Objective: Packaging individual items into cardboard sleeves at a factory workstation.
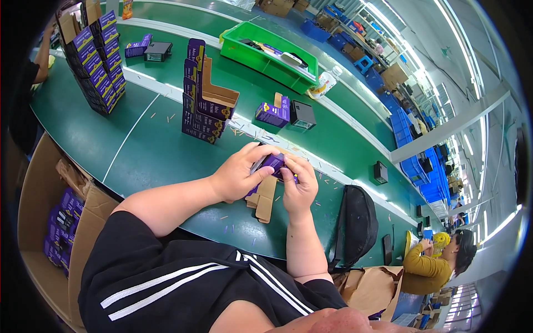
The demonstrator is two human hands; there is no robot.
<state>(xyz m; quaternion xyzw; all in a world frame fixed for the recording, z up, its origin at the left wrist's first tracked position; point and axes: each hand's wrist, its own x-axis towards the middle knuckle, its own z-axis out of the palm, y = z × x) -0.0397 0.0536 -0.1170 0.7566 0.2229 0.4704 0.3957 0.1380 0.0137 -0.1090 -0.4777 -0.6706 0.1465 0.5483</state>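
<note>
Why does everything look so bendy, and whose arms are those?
There's no machine: those arms belong to a person. A very wide camera on their head looks down, and its lens bends straight edges. The left hand and right hand hold a purple box between them. Cardboard pieces lie just below, on the green table. Farther off are two stacks of purple boxes and a green bin. A black bag lies to the right.
</note>
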